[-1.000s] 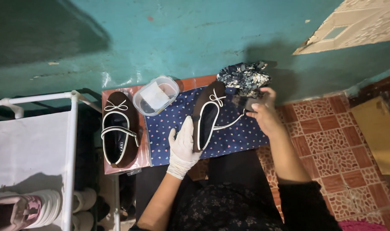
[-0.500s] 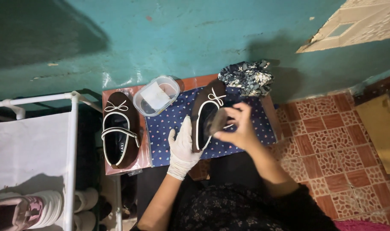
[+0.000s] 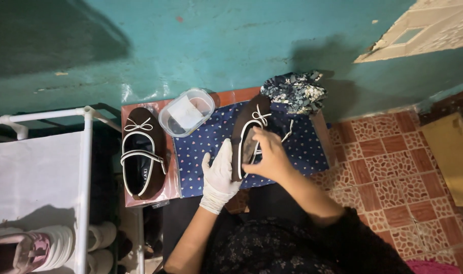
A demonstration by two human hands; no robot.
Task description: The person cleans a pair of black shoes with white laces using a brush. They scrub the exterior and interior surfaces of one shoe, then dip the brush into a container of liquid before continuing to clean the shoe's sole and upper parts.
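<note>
Right hand point(image 3: 269, 157) now over shoe point(image 3: 246, 134)

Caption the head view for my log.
Gloved left hand steadies a dark brown shoe on dotted blue cloth; bare right hand inside.

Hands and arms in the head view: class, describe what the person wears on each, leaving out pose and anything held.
The left hand wears a thin white glove that ends at the wrist, with the forearm uncovered. The right hand is ungloved. A dark sleeve covers the right arm from about the elbow upward. No rings, watch or markings show.
</note>
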